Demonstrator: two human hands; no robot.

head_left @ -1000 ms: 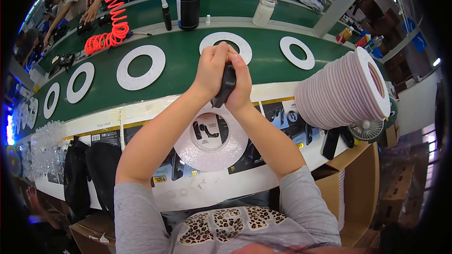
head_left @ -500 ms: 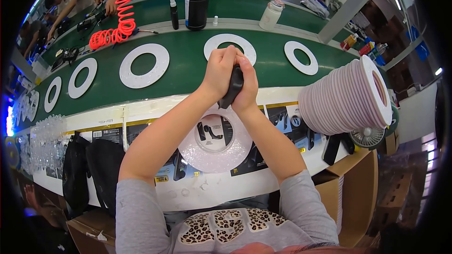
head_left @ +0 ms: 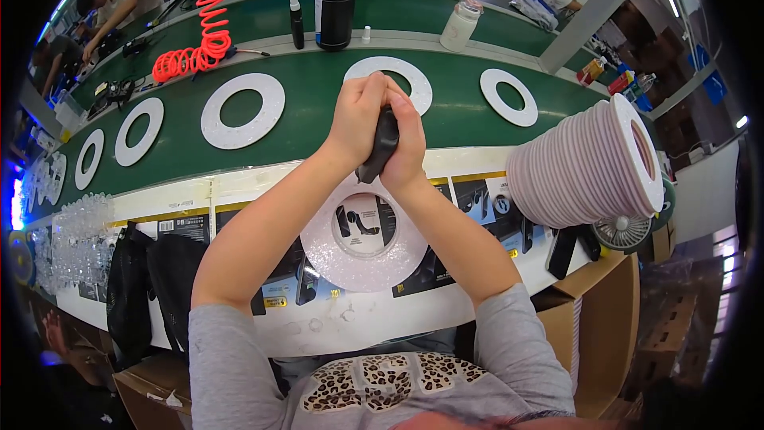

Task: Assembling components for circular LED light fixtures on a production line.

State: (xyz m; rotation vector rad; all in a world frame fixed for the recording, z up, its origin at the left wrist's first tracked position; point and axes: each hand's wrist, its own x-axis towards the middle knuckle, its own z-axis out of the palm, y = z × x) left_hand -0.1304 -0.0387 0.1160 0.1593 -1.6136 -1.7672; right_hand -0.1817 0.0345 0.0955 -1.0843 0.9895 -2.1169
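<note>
Both my hands are clasped together above the near edge of the green belt. My left hand (head_left: 355, 118) and my right hand (head_left: 407, 147) are closed around a black handheld object (head_left: 380, 145); its upper part is hidden in the fingers, so its exact kind does not show. Just below it, a glittery white ring-shaped disc (head_left: 325, 259) lies on the white worktop, apparently atop or part of a stack. Printed packaging shows through its round hole. Another white ring (head_left: 418, 84) lies on the belt behind my hands, partly covered by them.
More white rings (head_left: 243, 111) lie along the green belt (head_left: 310, 111). A stack of rings (head_left: 569, 163) lies on its side at right, beside a small fan (head_left: 623, 232). Clear plastic parts (head_left: 79, 231) and black sleeves (head_left: 127, 295) sit at left. Bottles (head_left: 334, 8) stand behind.
My clasped hands and the black object have shifted slightly left, both hands staying closed on it. The rings look unmoved. At the far right, a person has turned their head.
</note>
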